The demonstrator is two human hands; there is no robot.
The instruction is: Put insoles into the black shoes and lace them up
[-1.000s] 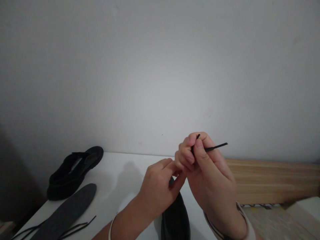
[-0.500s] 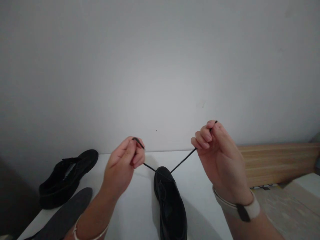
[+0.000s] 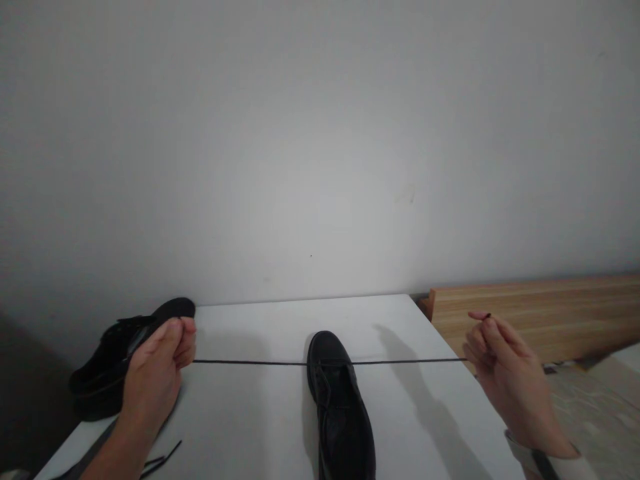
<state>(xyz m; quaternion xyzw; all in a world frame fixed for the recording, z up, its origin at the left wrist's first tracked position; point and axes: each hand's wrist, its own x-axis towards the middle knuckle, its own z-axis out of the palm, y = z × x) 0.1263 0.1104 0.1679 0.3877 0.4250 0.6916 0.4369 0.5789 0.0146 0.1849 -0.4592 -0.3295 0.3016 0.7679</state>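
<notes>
A black shoe (image 3: 345,427) rests on the white tabletop with its toe pointing toward the wall. Through its front eyelets runs a thin black shoelace (image 3: 250,363), stretched nearly straight and level to both sides. My left hand (image 3: 160,360) is closed on the lace's left end, over the second shoe. Out past the table's right edge, my right hand (image 3: 505,373) pinches the other end, and a dark tip pokes up between thumb and finger. The left forearm partly covers a dark grey insole (image 3: 97,445).
Another black shoe (image 3: 100,373) stands at the table's left edge near the wall. Close to the front left lies a loose black lace end (image 3: 170,450). A wooden board (image 3: 550,307) is beyond the white table (image 3: 300,320) on the right.
Both hands have moved apart and lower, left hand leftward and right hand rightward. The lace has gone from a raised V to a taut, level line across the shoe.
</notes>
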